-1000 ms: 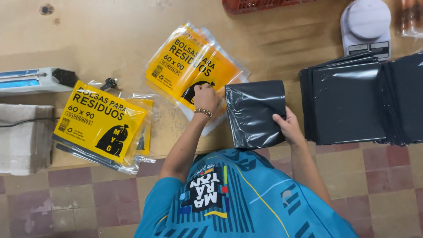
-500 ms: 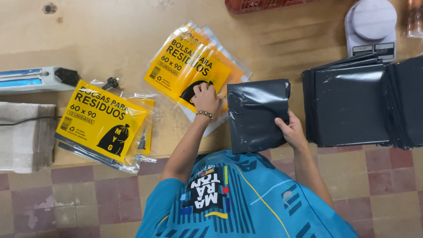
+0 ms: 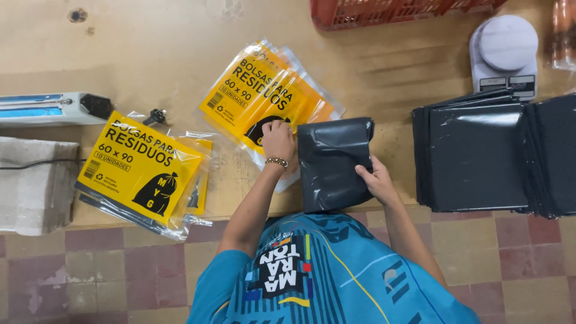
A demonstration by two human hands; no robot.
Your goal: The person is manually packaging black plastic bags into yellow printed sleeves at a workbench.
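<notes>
A folded bundle of black plastic bags (image 3: 333, 162) lies on the wooden table's (image 3: 162, 54) front edge. My right hand (image 3: 375, 180) grips its lower right side. My left hand (image 3: 279, 139), with a beaded bracelet on the wrist, rests on the lower corner of a fanned pile of empty clear sleeves with yellow printed labels (image 3: 264, 99), right beside the bundle's left edge; its fingers pinch the top sleeve.
A second yellow-labelled packet stack (image 3: 141, 171) lies at the left, with a heat sealer (image 3: 48, 108) and folded grey cloth (image 3: 33, 186) beyond it. Stacks of black bags (image 3: 486, 156) sit at the right, a white scale (image 3: 504, 54) behind them, a red crate (image 3: 390, 12) at the back.
The black bundle has shifted slightly toward the sleeves, my right hand sliding down its right side. My left hand stays on the sleeve pile.
</notes>
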